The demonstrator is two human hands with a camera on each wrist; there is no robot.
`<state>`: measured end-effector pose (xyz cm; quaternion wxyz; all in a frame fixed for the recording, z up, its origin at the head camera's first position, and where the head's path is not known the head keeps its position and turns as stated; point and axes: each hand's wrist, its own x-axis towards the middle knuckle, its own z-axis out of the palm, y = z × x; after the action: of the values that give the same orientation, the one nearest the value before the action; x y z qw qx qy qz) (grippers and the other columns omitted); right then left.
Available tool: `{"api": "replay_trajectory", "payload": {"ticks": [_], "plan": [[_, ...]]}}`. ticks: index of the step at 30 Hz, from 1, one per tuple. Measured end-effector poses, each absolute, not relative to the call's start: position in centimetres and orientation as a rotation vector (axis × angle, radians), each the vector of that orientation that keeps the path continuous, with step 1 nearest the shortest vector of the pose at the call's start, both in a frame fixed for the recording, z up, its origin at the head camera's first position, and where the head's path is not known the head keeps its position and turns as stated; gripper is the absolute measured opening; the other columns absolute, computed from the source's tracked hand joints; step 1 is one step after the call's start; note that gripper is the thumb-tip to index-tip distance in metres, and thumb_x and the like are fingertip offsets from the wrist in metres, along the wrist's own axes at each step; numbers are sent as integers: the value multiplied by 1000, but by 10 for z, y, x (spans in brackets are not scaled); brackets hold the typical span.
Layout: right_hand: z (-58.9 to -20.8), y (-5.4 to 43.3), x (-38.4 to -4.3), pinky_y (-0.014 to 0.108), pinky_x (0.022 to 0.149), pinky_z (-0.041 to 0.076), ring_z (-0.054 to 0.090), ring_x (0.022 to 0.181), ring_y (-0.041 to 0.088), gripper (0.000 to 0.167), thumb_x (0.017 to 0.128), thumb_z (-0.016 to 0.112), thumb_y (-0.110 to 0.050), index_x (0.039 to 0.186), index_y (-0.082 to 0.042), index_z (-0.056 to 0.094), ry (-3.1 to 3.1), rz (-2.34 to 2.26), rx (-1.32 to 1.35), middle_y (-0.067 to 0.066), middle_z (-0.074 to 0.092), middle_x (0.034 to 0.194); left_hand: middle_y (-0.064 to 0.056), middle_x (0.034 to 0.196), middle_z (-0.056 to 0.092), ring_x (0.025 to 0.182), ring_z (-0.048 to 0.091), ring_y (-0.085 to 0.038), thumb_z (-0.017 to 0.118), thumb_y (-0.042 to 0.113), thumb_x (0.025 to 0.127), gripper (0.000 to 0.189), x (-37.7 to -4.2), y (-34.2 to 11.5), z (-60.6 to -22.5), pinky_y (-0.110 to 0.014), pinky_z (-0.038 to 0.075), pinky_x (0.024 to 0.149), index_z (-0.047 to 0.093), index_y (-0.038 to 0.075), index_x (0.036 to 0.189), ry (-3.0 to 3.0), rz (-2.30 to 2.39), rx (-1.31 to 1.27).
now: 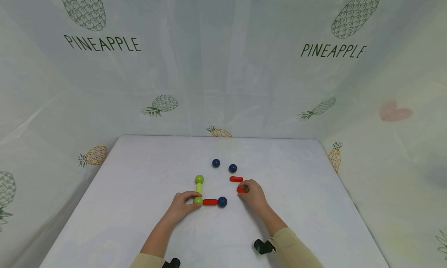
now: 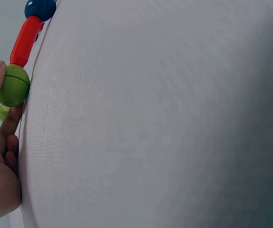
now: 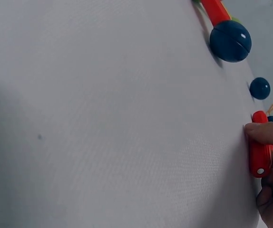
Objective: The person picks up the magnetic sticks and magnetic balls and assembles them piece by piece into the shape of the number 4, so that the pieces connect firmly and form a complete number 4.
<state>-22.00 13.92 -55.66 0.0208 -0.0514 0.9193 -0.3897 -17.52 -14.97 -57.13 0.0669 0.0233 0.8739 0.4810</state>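
Observation:
My left hand (image 1: 182, 205) holds a green ball (image 2: 14, 86) between thumb and fingers, at the corner of an L-shaped joined piece. From that ball a yellow-green rod (image 1: 199, 188) runs away from me to a second green ball (image 1: 199, 179). A red rod (image 1: 210, 202) extends rightward from the corner to a blue ball (image 1: 222, 202). To the right of this piece, my right hand (image 1: 255, 197) pinches a loose red rod (image 3: 258, 159) close over the table. The right wrist view shows a pale round spot on the rod's near end.
Another red rod (image 1: 236, 179) lies just beyond my right hand. Two loose blue balls, one left (image 1: 216, 163) and one right (image 1: 233, 168), sit farther back on the white table (image 1: 139, 163). A pineapple-print curtain (image 1: 223, 66) hangs behind and beside the table.

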Motion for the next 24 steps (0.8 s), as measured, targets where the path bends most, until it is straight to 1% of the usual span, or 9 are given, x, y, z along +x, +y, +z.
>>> {"api": "replay_trajectory", "payload": {"ticks": [9, 17, 24], "plan": [[-554, 137, -220, 28, 68, 45, 49, 76, 16, 22, 76, 82, -3, 93, -9, 70, 2858, -1217, -149, -2, 54, 83, 6, 106, 62, 106, 44, -22, 81, 20, 81, 23, -176, -150, -572, -43, 40, 90, 73, 24, 102, 2629, 1465, 81], [-552, 137, -218, 29, 66, 45, 49, 76, 17, 22, 78, 82, -8, 96, -8, 70, 2824, -1275, -166, -1, 56, 86, 3, 110, 62, 110, 44, -24, 80, 21, 81, 23, -177, -150, -573, -48, 41, 94, 73, 24, 103, 2624, 1456, 72], [-549, 132, -218, 29, 65, 45, 50, 79, 19, 19, 81, 80, -11, 98, -9, 71, 2781, -1339, -149, 1, 55, 86, 3, 110, 62, 113, 43, -26, 80, 22, 81, 23, -177, -150, -574, -51, 40, 96, 73, 24, 103, 2618, 1464, 76]]}}
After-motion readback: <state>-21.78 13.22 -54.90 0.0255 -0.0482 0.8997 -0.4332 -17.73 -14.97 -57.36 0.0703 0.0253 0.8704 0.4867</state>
